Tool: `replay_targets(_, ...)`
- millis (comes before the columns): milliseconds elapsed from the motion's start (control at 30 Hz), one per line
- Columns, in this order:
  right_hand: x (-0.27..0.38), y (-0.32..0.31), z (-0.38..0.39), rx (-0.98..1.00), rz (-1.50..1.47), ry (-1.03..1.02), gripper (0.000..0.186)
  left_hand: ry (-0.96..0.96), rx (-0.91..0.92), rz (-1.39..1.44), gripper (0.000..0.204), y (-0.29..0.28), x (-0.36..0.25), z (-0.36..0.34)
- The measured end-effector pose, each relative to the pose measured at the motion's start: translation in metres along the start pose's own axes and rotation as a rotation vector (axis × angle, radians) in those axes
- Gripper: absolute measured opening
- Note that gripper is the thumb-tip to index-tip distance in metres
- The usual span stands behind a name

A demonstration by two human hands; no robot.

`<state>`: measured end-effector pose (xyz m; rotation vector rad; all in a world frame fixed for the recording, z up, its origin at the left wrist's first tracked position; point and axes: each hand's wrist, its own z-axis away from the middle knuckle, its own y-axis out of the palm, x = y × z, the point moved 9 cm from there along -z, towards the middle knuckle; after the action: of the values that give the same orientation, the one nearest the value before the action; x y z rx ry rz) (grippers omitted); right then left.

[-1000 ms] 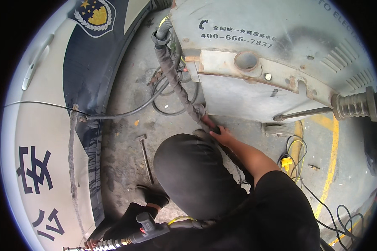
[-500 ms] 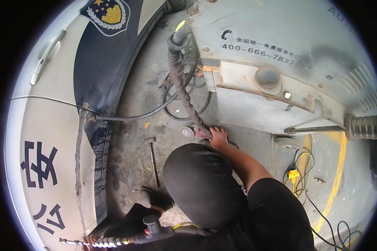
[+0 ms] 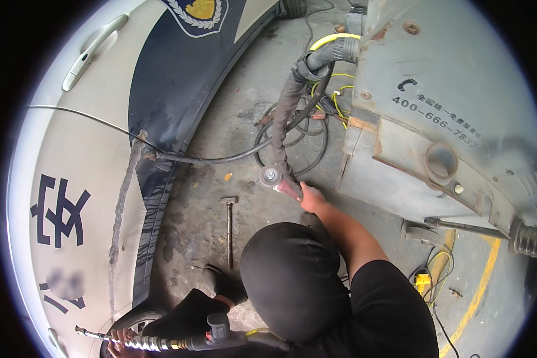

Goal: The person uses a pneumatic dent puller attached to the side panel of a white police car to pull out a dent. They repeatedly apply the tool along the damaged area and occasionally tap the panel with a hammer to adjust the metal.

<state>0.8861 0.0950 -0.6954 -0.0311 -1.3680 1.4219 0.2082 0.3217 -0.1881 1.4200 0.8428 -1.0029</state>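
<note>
My right hand (image 3: 311,199) is closed around the reddish body of an angle grinder (image 3: 287,186). Its round disc (image 3: 271,175) faces up, overlapping a thick wrapped cable (image 3: 284,110) in view. At the lower left my left hand (image 3: 121,345) grips a slide-hammer dent puller (image 3: 155,342), whose thin rod (image 3: 89,332) points at the car's side. Its black rear body (image 3: 219,329) lies along the bottom edge. My bent knee (image 3: 295,280) in dark cloth fills the lower middle. A hammer (image 3: 230,232) with a long handle rests on the floor between the grinder and my shoe (image 3: 224,283).
A white and dark-blue car door (image 3: 110,179) with a rough bare-metal streak stands on the left, a thin cable clamped to it. To the right is a grey metal machine (image 3: 411,167). Coiled cables (image 3: 316,143) and a yellow connector (image 3: 422,281) lie on the concrete floor.
My view has swung, shifting the car and machine rightward. My right hand has lifted the angle grinder, so it now overlaps the wrapped cable from the front. The left hand keeps its hold.
</note>
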Motion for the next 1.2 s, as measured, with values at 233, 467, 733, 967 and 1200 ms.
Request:
replay_targets(233, 0.018, 0.022, -0.011, -0.003, -0.088, 0.053, 0.075, 0.036, -0.178, -0.008, 0.029, 0.003, -0.003, 0.01)
replay_targets(467, 0.04, -0.052, 0.073, 0.149, -0.497, 0.007, 0.06, 0.036, -0.071, 0.088, 0.029, 0.02, 0.003, 0.014)
replay_targets(733, 0.165, -0.291, 0.33, -0.378, -0.612, -0.198, 0.034, -0.041, 0.222, 0.32, 0.021, 0.064, 0.019, 0.011)
replay_targets(967, 0.315, -0.263, 0.451, -0.187, 0.324, -0.666, 0.05, -0.079, 0.363, 0.44, 0.02, 0.106, 0.032, 0.02)
replay_targets(1200, 0.295, -0.135, 0.476, 0.393, -0.086, -0.249, 0.053, -0.155, 0.401, 0.544, 0.017, 0.13, 0.051, 0.025)
